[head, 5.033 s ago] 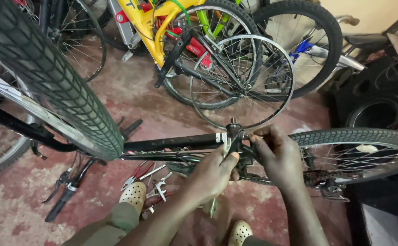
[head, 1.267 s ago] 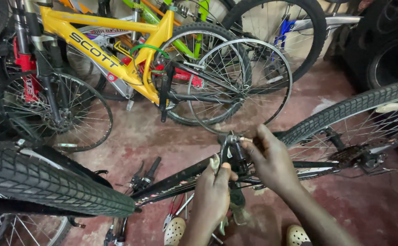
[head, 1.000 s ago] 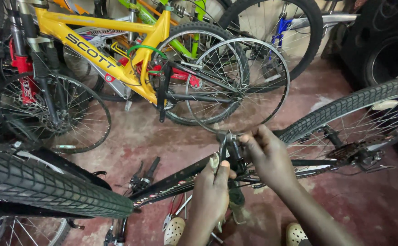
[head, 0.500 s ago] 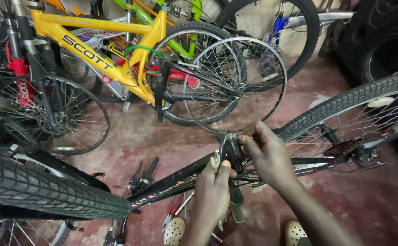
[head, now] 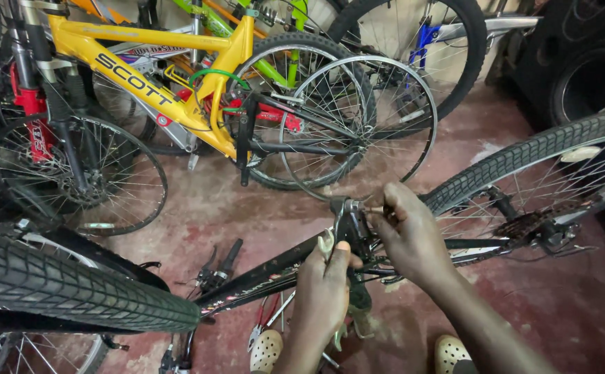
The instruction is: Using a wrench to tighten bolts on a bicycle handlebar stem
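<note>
A black bicycle frame [head: 261, 273] lies across the middle, upside down, with its rear wheel [head: 538, 156] at the right and a knobby front tyre [head: 67, 291] at the lower left. My left hand [head: 326, 287] grips a pale tool handle [head: 327, 244] pressed against the small metal part [head: 347, 208] sticking up from the frame. My right hand [head: 410, 232] pinches the right end of that same part with thumb and fingertips. Both hands sit close together over the frame, and my pale shoes [head: 268, 350] show below.
A yellow bicycle [head: 157, 83] stands at the back left beside a green one [head: 233, 24]. A bare spoked wheel [head: 361, 128] leans against them. Loose tools [head: 223, 263] lie on the red concrete floor under the frame. Dark tyres [head: 590, 76] stack at the right.
Over five seconds my view swung left and lifted, bringing the yellow bicycle in. Both hands stayed on the part on the frame; in the last second they barely shifted.
</note>
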